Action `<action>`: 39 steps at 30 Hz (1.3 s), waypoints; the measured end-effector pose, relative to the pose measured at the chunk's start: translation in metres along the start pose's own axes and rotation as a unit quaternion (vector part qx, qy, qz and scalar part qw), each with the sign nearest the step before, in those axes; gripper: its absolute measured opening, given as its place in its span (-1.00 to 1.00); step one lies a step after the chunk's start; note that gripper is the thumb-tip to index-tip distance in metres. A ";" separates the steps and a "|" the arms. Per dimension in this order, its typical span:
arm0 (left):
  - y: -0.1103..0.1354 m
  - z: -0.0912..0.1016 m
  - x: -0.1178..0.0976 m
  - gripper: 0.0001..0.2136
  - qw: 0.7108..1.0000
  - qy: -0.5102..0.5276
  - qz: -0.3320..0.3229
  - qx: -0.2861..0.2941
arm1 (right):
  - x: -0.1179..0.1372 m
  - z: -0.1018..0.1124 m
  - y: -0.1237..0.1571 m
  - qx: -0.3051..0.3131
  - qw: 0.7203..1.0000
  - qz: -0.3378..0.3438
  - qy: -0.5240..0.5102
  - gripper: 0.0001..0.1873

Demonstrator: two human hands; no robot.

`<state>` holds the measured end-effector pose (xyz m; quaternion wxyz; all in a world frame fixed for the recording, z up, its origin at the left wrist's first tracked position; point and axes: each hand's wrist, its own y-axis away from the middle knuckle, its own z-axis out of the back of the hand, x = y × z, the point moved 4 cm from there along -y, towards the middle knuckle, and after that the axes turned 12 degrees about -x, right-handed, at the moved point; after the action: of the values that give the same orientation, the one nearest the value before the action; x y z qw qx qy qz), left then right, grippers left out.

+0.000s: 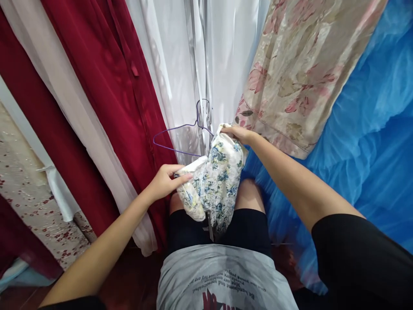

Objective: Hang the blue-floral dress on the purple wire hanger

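A white garment with a blue and yellow floral print (pixel 222 181) hangs in front of my thighs, held up by both hands. My left hand (pixel 169 181) pinches its left edge between thumb and fingers. Higher up, my right hand (pixel 237 133) grips the garment's top right corner, with the fingertips partly tucked behind the cloth. A thin purple wire hanger (pixel 176 127) extends leftward from behind the garment. Its right part is covered by the cloth, and I cannot tell whether the garment is on it.
Long dark red cloth (pixel 106 77) hangs at the left beside pale pink fabric (pixel 74 99). White fabric (pixel 226 56) hangs straight ahead. To the right are a beige floral cloth (pixel 300 77) and ruffled blue tulle (pixel 364 150). A dark reddish floor (pixel 129 275) shows below.
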<state>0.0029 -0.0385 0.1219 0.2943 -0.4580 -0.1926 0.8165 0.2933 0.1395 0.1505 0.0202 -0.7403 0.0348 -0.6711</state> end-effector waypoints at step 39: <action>-0.161 0.060 0.109 -0.66 0.982 -0.009 0.047 -0.184 | -0.014 -0.006 0.065 0.146 0.981 -0.112 -0.066 -0.64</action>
<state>-0.0444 0.1518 0.1773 0.1641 -0.5052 -0.3208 0.7842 0.2843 0.0755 0.1322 0.0547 -0.7715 -0.1478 -0.6165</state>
